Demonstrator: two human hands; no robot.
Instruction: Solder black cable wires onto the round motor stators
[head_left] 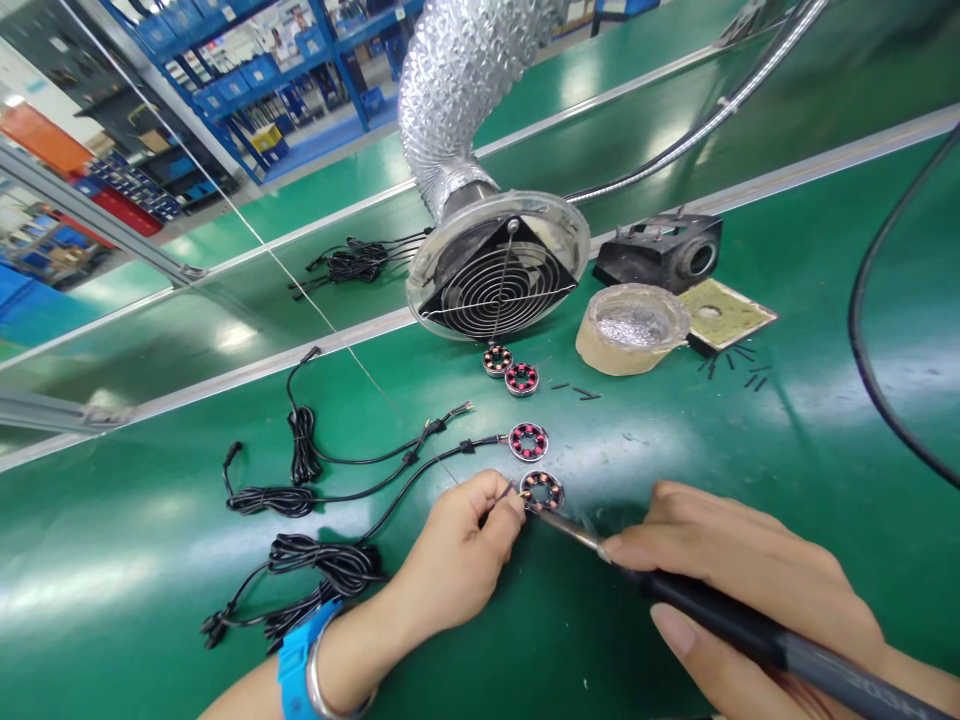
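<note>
My left hand [457, 555] is closed in a pinch on the bare end of a thin black cable [420, 490], held against a small round coil ring [541, 490] on the green bench. My right hand [742, 580] grips a black soldering iron [750, 630]; its metal tip [559, 522] touches the ring's near edge. A second coil ring [528, 441] lies just behind, with a cable joined to it. Two more rings [510, 370] sit farther back. A blue wristband and a metal bangle are on my left wrist.
A fume extractor fan [499, 270] on a silver flexible duct stands behind the rings. Right of it are a solder pot [631, 328], a yellow sponge pad [726, 312] and a black holder [664, 250]. Coiled black cables [315, 570] lie at the left. Short black sleeve pieces [739, 365] are scattered.
</note>
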